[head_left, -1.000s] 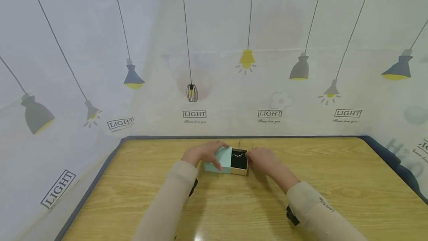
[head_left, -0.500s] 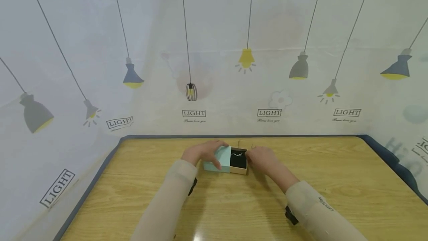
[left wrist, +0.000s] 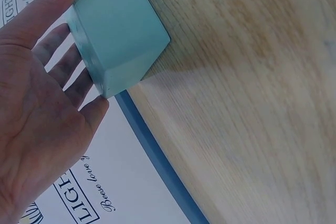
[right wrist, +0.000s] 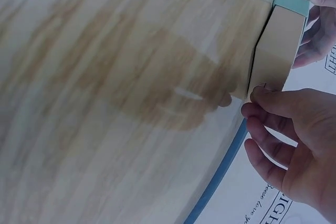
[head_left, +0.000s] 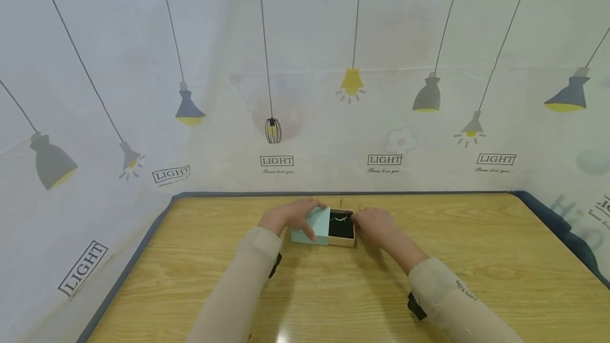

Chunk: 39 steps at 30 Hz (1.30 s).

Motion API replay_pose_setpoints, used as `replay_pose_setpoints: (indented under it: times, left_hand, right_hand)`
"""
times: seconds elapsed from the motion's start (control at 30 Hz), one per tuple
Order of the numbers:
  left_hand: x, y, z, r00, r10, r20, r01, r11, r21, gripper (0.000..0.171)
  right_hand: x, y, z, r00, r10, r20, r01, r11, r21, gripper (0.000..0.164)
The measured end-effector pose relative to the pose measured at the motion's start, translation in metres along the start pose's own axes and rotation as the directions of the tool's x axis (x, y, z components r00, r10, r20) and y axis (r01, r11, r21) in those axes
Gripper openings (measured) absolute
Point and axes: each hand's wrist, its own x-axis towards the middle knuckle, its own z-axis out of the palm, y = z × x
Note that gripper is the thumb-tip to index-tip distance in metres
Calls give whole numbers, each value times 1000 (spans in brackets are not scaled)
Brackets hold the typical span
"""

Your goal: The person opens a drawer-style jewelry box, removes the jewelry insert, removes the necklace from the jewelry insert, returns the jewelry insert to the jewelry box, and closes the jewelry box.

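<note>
A small jewellery box lies near the back of the table, its mint-green sleeve (head_left: 320, 222) on the left and its tan drawer (head_left: 342, 242) partly slid out to the right. Inside the drawer, a thin silver chain (head_left: 339, 219) rests on a black pad (head_left: 341, 230). My left hand (head_left: 292, 216) grips the sleeve, thumb at the front side and fingers behind, as the left wrist view also shows. At the drawer's outer end, my right hand (head_left: 376, 225) pinches the edge between thumb and index finger, while the other fingers curl loosely in the right wrist view.
The wood-grain table (head_left: 200, 279) has a dark blue border (head_left: 238, 193) along its back. Behind it hangs a pale cloth (head_left: 324, 120) printed with lamps and lettering. A black strap (head_left: 416, 307) shows below the right sleeve.
The drawer has come very slightly further out to the right, together with my right hand. My left hand stays in the same place on the sleeve.
</note>
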Motion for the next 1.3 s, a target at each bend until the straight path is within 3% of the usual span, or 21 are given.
replay_pose_setpoints:
  times: [0.27, 0.5, 1.3]
  left_hand:
    - [0, 2, 1, 1000, -9, 5, 9, 1000, 26, 90]
    - [-3, 2, 0, 1000, -8, -1, 8, 1000, -10, 90]
    - [-4, 3, 0, 1000, -10, -7, 10, 1000, -13, 89]
  right_hand:
    - [-3, 5, -1, 1000, 23, 13, -23, 1000, 2, 15]
    - [-3, 8, 1, 1000, 18, 19, -18, 1000, -2, 16]
    - [-7, 13, 6, 998, -11, -62, 11, 1000, 10, 20]
